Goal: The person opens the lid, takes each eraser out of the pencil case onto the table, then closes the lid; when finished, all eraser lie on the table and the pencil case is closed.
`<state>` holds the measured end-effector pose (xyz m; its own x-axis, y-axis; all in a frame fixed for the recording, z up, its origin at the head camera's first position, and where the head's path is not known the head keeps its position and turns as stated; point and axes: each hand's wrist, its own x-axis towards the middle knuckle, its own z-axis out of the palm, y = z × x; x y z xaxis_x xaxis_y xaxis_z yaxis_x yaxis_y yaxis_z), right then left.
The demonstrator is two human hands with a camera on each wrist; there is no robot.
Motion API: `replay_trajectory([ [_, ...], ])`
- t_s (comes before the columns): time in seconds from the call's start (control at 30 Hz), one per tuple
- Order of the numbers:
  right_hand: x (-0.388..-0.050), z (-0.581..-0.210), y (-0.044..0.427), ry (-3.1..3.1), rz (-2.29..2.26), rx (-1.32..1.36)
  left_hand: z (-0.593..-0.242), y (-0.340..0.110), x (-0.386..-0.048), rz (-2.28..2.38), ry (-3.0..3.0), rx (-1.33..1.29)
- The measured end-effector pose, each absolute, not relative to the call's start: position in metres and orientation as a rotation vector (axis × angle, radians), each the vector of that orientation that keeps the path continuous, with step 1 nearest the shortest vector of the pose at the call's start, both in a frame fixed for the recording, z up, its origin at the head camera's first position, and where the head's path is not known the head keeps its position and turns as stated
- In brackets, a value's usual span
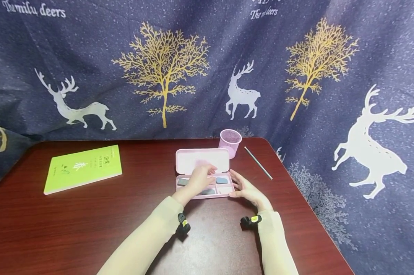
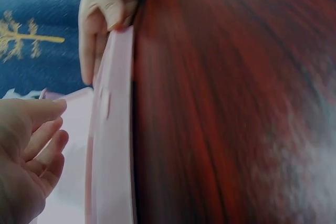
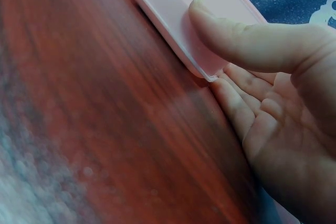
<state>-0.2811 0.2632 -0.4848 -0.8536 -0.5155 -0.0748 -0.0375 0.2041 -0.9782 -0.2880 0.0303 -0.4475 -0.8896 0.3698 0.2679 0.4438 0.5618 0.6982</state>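
A pink pencil case (image 1: 196, 197) stands open on the table, its lid (image 1: 186, 158) tilted up at the back. Over its divided tray hangs my left hand (image 1: 201, 177), fingers loosely bent; in the left wrist view no object shows between the left hand's fingers (image 2: 50, 142). My right hand (image 1: 249, 191) holds the case's right end, thumb at the front corner and fingers along the side. Inside the tray lie a blue-grey rounded block (image 1: 222, 180), a grey block (image 1: 182, 182) at the left, and a dark grey piece (image 1: 209, 191) in front, partly hidden by the left hand.
Behind the case stands a pink mesh pen cup (image 1: 230, 139). A thin pencil-like stick (image 1: 258, 163) lies to its right, near the table's right edge. A yellow-green book (image 1: 84, 168) lies at the left. Patterned dark blue cloth (image 1: 200, 99) hangs behind the table.
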Motion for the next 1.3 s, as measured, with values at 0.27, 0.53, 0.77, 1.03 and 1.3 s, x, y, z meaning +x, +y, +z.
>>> replay_trajectory([
  [0.27,-0.281,-0.486,0.265,2.096,-1.691,-0.544,-0.447,0.052,-0.292,-1.074,-2.809,-0.928],
  [0.53,-0.283,-0.490,0.266,2.094,-1.690,-0.617,-0.454,0.059,-0.293,-0.775,-2.892,-0.997],
  [0.77,-0.283,-0.488,0.265,2.103,-1.687,-0.522,-0.454,0.061,-0.289,-0.605,-2.844,-1.002],
  [1.03,-0.282,-0.489,0.264,2.084,-1.693,-0.528,-0.457,0.065,-0.287,-0.518,-2.875,-0.965],
  [1.3,-0.281,-0.486,0.264,2.068,-1.712,-0.531,-0.457,0.067,-0.289,-0.543,-2.848,-0.951],
])
